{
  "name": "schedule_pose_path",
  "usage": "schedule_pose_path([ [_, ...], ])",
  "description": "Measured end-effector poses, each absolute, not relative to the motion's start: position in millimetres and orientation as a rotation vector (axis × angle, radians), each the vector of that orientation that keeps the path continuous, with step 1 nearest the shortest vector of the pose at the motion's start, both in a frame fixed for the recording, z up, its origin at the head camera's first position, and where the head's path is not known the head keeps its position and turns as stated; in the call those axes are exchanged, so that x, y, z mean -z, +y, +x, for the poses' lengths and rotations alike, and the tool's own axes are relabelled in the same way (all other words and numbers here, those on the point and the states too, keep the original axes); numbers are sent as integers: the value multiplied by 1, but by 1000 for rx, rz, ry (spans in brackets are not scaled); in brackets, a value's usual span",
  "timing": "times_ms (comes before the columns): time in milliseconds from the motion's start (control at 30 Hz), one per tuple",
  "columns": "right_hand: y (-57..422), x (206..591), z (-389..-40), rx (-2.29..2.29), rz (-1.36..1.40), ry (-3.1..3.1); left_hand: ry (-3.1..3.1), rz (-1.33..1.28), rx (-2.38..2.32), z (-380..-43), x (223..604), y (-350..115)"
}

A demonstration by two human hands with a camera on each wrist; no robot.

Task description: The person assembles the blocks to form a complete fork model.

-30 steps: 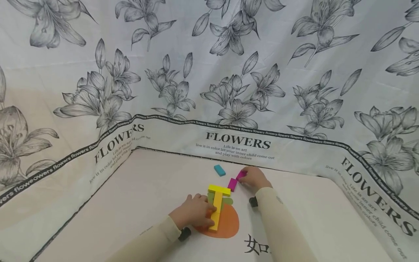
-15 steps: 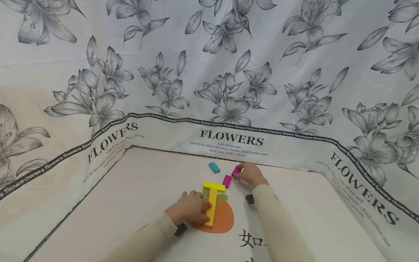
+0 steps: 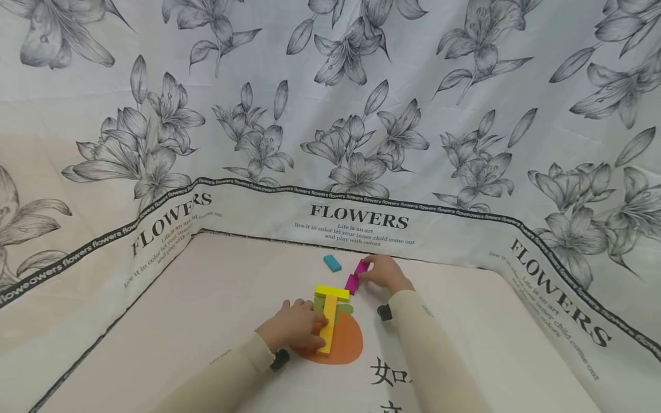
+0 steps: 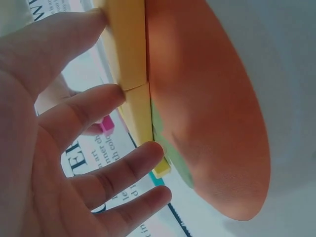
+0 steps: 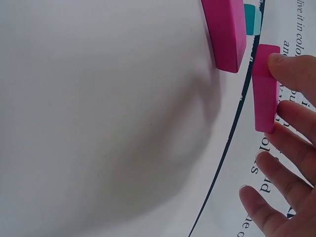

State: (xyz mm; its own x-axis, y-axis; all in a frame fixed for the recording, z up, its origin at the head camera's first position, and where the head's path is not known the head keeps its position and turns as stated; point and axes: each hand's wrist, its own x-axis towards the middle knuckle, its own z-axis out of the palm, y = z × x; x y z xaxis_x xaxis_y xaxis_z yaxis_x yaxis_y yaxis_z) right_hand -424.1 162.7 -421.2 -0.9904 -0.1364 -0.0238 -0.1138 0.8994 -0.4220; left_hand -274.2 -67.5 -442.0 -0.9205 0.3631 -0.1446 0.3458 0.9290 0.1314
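Observation:
My right hand (image 3: 386, 272) pinches a magenta block (image 5: 265, 89) between thumb and fingers. Just beyond a second magenta block (image 3: 352, 283), the held one appears nearly end to end with it in the head view; a gap shows in the right wrist view. That second block lies by the right end of a yellow crossbar block (image 3: 332, 293). Two yellow blocks, an upper one (image 3: 329, 310) and a lower one (image 3: 326, 338), run from the crossbar toward me in a line. My left hand (image 3: 291, 326) touches their left side with thumb and fingertips, its other fingers spread.
A teal block (image 3: 333, 263) lies alone behind the yellow crossbar. Under the yellow blocks the white table (image 3: 232, 287) bears a printed orange shape (image 3: 348, 338) with green leaves. A flower-patterned curtain (image 3: 356, 212) stands along the table's back and sides.
My right hand has brought the held magenta block slightly left, closer in line with the second one. The left hand stays at the yellow blocks. The head view has shifted a little.

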Motion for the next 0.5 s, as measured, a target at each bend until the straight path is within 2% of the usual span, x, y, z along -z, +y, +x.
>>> schedule_pose_path([
  [500,146,426,-426,584,-287,3032,2912,551,-152,-276,443,-69],
])
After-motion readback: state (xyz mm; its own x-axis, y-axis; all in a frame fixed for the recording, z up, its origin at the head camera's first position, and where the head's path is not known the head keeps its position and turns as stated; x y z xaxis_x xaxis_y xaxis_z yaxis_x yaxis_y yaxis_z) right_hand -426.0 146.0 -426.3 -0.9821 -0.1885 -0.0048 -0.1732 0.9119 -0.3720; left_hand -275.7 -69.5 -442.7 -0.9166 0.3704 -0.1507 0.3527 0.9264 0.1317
